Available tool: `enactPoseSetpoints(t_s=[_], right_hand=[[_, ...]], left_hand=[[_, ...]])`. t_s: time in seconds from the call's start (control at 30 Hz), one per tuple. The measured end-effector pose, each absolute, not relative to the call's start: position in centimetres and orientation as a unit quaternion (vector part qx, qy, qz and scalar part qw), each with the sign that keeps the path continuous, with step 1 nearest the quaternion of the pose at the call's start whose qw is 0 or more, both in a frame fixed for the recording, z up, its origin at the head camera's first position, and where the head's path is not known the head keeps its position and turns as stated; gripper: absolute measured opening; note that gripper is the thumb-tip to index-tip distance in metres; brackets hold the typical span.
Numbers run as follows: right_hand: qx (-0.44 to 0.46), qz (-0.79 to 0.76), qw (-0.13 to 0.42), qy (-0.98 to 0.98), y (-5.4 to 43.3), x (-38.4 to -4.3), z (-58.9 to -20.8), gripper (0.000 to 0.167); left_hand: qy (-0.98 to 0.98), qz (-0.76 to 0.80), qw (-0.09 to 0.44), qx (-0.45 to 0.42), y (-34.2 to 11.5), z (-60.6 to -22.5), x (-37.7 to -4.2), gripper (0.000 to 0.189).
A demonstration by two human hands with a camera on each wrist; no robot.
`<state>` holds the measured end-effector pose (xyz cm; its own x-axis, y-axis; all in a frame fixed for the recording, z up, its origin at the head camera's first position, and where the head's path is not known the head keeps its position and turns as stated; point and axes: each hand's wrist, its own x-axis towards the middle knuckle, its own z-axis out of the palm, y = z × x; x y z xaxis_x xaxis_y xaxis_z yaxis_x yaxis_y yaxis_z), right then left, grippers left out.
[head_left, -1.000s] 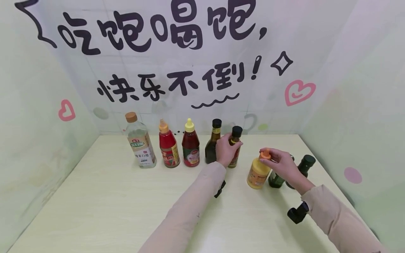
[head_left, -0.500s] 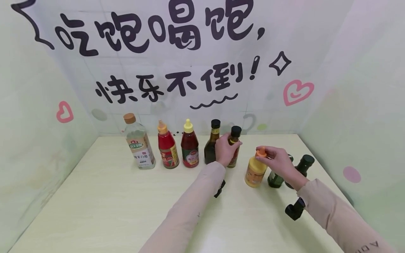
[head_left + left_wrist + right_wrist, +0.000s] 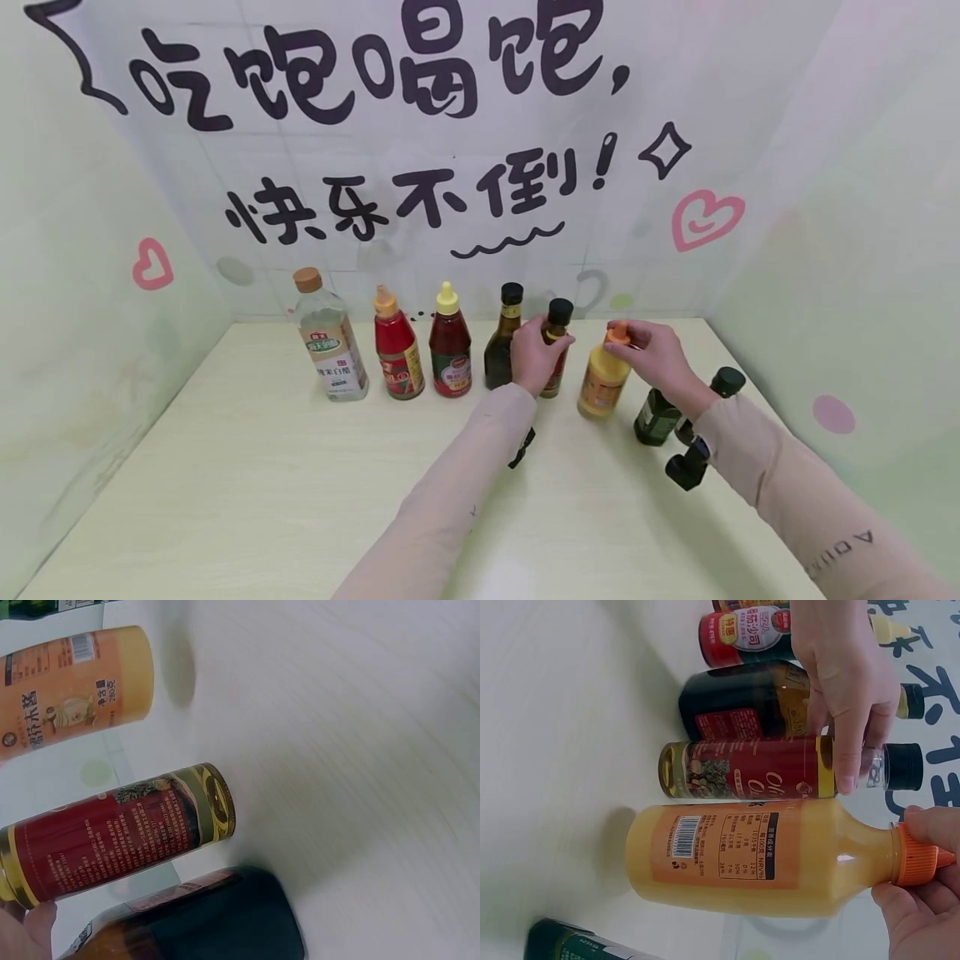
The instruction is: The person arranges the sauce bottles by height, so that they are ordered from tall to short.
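My left hand (image 3: 532, 358) grips the neck of a small olive oil bottle (image 3: 750, 769) with a black cap and red label. It stands upright at the back of the table. In my right hand (image 3: 662, 357), thumb and fingers pinch the orange cap of a yellow mustard bottle (image 3: 602, 383). In the right wrist view its base sits apart from its shadow, so it appears slightly lifted. It is just right of the olive oil bottle. A dark sauce bottle (image 3: 500, 354) stands close on the left hand's other side.
Leftward along the back stand a brown-sauce squeeze bottle (image 3: 451, 354), a red squeeze bottle (image 3: 398, 358) and a clear vinegar bottle (image 3: 330, 354). A green bottle (image 3: 655, 419) and another dark-capped bottle (image 3: 727, 382) stand at the right, partly behind the right arm. Walls enclose the table (image 3: 262, 500).
My right hand has carried the mustard bottle left and back, closer to the olive oil bottle. The left hand has stayed at the olive oil bottle.
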<state>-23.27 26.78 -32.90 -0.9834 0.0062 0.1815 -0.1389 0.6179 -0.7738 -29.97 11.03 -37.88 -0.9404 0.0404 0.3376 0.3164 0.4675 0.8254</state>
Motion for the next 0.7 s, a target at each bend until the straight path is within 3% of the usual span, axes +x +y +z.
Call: enactPoseSetpoints(t_s=[0.7], right_hand=[[-0.03,0.453,0.116,-0.884,26.2,-26.3,-33.4,0.035]], left_hand=[[-0.844,-0.508,0.135,-0.107,11.1,-37.8,-29.7,0.032]])
